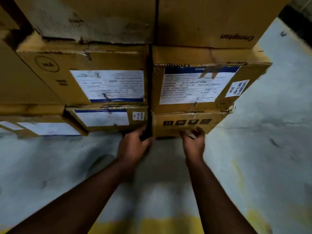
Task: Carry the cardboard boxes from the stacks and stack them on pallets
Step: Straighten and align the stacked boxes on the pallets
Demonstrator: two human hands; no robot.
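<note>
A tall stack of brown cardboard boxes fills the upper half of the view. The bottom right box (pixel 187 124) carries a row of black handling symbols and sits on the floor. My left hand (pixel 133 146) reaches into the dark gap at that box's left corner, fingers curled round the edge. At the lower front edge of the same box, my right hand (pixel 194 141) has its fingers hooked under it. Above it sits a box with a white and blue label (pixel 195 85).
Beside the gripped box on the left stands another low box (pixel 108 118) with a white label, and more boxes lie further left (pixel 42 127). Grey concrete floor (pixel 261 132) extends right and below. A yellow floor line (pixel 148 225) runs near my feet.
</note>
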